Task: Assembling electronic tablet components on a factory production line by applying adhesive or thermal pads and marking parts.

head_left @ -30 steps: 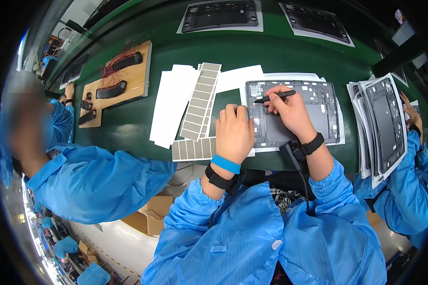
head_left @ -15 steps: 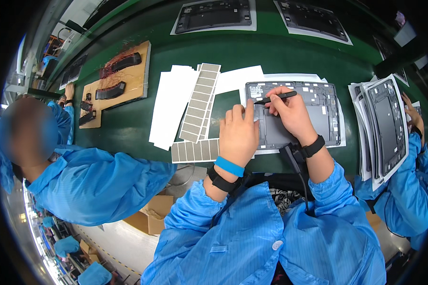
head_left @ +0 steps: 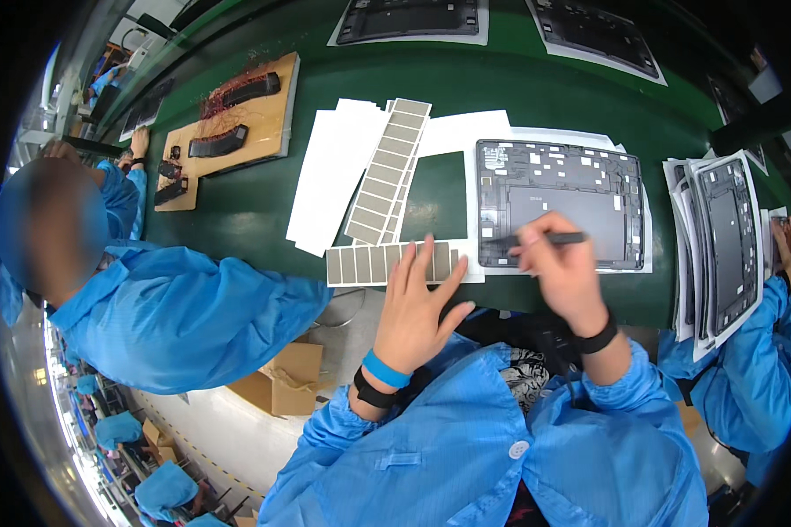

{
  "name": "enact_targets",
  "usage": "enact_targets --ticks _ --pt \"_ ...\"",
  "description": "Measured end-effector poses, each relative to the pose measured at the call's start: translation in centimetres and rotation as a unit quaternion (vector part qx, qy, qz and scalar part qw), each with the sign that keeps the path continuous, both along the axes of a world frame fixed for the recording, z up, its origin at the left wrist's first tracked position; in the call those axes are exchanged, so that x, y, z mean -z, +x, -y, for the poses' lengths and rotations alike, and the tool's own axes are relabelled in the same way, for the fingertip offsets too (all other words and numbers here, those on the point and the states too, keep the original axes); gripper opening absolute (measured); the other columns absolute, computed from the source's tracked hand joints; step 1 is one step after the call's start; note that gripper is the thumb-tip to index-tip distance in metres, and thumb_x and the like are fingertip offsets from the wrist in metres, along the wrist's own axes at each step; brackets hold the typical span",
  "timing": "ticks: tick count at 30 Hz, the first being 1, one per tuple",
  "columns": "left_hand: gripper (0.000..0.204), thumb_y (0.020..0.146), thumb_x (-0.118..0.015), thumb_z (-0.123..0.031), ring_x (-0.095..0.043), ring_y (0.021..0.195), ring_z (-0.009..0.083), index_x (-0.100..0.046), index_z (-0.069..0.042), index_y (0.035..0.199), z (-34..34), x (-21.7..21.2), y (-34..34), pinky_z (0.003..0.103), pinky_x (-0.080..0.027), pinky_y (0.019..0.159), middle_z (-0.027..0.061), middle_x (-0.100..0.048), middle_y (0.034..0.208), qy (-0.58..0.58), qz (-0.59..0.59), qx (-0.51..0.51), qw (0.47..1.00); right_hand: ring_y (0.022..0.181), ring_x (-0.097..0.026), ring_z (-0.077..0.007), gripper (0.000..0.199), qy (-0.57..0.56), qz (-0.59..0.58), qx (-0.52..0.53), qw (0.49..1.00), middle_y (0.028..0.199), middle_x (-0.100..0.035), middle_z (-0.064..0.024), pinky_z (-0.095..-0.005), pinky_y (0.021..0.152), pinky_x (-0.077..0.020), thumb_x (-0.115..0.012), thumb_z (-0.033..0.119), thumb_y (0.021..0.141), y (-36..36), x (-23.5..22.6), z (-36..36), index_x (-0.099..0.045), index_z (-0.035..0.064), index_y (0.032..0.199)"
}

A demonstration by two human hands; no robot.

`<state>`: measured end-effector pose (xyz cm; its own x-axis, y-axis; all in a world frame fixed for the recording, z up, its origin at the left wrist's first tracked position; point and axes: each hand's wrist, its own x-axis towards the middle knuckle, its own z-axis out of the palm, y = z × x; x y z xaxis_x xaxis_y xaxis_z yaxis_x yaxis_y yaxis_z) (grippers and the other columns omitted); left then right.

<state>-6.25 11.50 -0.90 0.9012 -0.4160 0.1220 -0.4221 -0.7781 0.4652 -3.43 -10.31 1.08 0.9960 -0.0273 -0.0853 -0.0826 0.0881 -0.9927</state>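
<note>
My right hand (head_left: 561,272) is closed around slim black tweezers (head_left: 568,237), held low over the left part of a dark grey tablet housing (head_left: 580,211). The tip points left, near the housing's lower left edge. White patches dot the housing, which lies on white paper. To its left, my left hand (head_left: 413,312) has its fingers spread, with the fingertips on a strip sheet of grey rectangular stickers (head_left: 360,264) at the table's near edge. Another such sticker sheet (head_left: 385,180) lies slanted beyond it, partly over white paper sheets (head_left: 330,176).
A wooden board (head_left: 268,132) with black curved parts and thin reddish wires sits at left, near a co-worker in blue (head_left: 185,316). Stacked housings with paper (head_left: 721,237) stand at right beside another person's sleeve (head_left: 747,369). More housings (head_left: 413,19) line the far side.
My left hand has moved down and left from the housing to the near sticker sheet, its fingers spreading. My right hand has moved lower with the tweezers. The view has shifted slightly.
</note>
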Motion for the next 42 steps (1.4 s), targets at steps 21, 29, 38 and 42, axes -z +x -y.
enact_targets --ticks 21,29,38,42 --pt "0.063 0.081 -0.069 -0.049 -0.023 0.141 0.0482 -0.056 -0.023 0.137 0.3 1.9 -0.3 0.062 -0.024 0.11 0.0213 -0.029 0.154 0.039 0.011 -0.027 0.999 0.063 -0.06 -0.0084 0.021 -0.005 0.009 0.089 0.996 0.076 -0.064 -0.0047 -0.0229 0.065 -0.053 -0.056 0.006 0.095 0.2 2.7 -1.7 -0.064 -0.0054 0.112" --pt "0.039 0.085 -0.069 -0.024 -0.043 0.131 0.0359 -0.06 -0.007 0.118 3.1 1.5 1.1 0.055 -0.029 0.11 0.0145 -0.05 0.134 -0.044 0.058 -0.059 0.996 0.063 -0.059 -0.0086 0.017 -0.024 -0.009 0.052 0.998 0.08 -0.065 -0.007 -0.025 0.068 -0.0537 -0.056 0.005 0.094 0.7 3.7 -0.6 -0.064 -0.0057 0.106" --pt "0.042 0.083 -0.069 -0.02 -0.05 0.122 0.032 -0.058 -0.004 0.121 5.0 1.4 1.5 0.052 -0.033 0.106 0.0139 -0.053 0.128 -0.031 0.071 -0.033 0.996 0.069 -0.063 -0.0094 0.015 -0.058 0.008 0.075 0.995 0.08 -0.067 -0.0077 -0.0223 0.059 -0.0509 -0.059 0.004 0.093 0.0 4.2 -1.0 -0.066 -0.006 0.101" --pt "0.045 0.082 -0.07 -0.019 -0.051 0.119 0.0308 -0.06 -0.002 0.122 5.1 1.6 1.3 0.051 -0.035 0.105 0.0147 -0.053 0.127 -0.018 0.078 -0.033 0.996 0.063 -0.06 -0.0064 0.012 -0.112 0.046 0.094 0.988 0.074 -0.067 -0.0063 -0.0217 0.055 -0.0486 -0.062 0.003 0.089 -0.2 4.7 -1.3 -0.068 -0.0052 0.095"
